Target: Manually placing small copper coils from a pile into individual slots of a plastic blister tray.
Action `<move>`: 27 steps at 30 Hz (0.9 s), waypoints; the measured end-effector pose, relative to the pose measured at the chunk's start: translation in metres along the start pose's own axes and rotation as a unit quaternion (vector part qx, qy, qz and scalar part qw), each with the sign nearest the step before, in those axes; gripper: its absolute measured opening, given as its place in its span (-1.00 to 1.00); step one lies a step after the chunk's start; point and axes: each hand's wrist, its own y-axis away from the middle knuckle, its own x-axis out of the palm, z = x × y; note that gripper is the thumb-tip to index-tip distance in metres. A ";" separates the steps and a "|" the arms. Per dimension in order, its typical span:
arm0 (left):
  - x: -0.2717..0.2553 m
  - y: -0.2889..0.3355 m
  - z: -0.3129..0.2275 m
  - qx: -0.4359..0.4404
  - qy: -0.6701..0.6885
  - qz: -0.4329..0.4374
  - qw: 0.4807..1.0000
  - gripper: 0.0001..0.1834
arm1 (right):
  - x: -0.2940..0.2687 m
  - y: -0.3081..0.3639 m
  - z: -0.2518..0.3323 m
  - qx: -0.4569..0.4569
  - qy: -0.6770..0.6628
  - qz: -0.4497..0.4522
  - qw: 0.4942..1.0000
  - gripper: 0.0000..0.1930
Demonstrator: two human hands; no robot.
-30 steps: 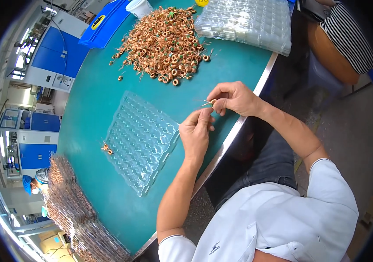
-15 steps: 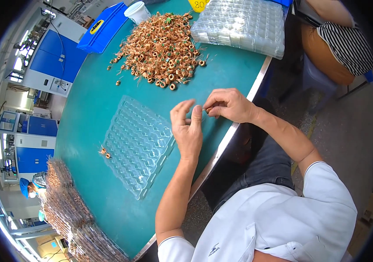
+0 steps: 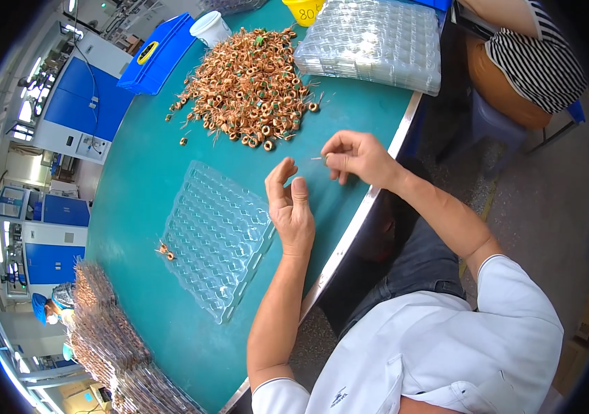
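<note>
My right hand (image 3: 362, 160) pinches a small copper-wound ring coil (image 3: 327, 159) between thumb and fingertips; a thin wire lead sticks out to its left, and the fingers hide most of it. Just to the left, my left hand (image 3: 292, 219) is raised with thumb and fingers apart, and nothing shows in it. A clear plastic tray (image 3: 218, 238) with rows of small pockets lies left of my left hand. A couple of ring coils (image 3: 167, 252) sit at its left edge. Beyond both hands is a large heap of copper ring coils (image 3: 250, 90) with loose wire ends.
Stacked clear trays (image 3: 370, 45) stand at the far right of the green table (image 3: 129, 234). A blue bin (image 3: 156, 55), a white cup (image 3: 210, 29) and a yellow container (image 3: 304, 10) line the far side. Filled trays (image 3: 118, 338) are piled at lower left. Another person (image 3: 532, 62) sits at upper right.
My hands have drawn apart: the right has shifted slightly away from the left with the coil in its fingertips. The left fingers have moved a little. The whole view has shifted slightly.
</note>
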 end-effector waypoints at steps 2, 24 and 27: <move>0.005 0.002 0.000 0.005 -0.003 0.006 1.000 -0.59 | -0.002 0.003 0.004 0.033 -0.121 -0.014 0.992 -0.77; 0.005 0.007 -0.005 0.001 -0.062 0.028 0.998 -0.88 | 0.012 0.029 0.006 -0.009 0.051 0.014 0.999 -0.71; 0.006 0.006 -0.005 0.017 -0.048 0.020 0.998 -0.89 | 0.014 0.028 0.005 -0.022 0.111 0.002 0.994 -0.73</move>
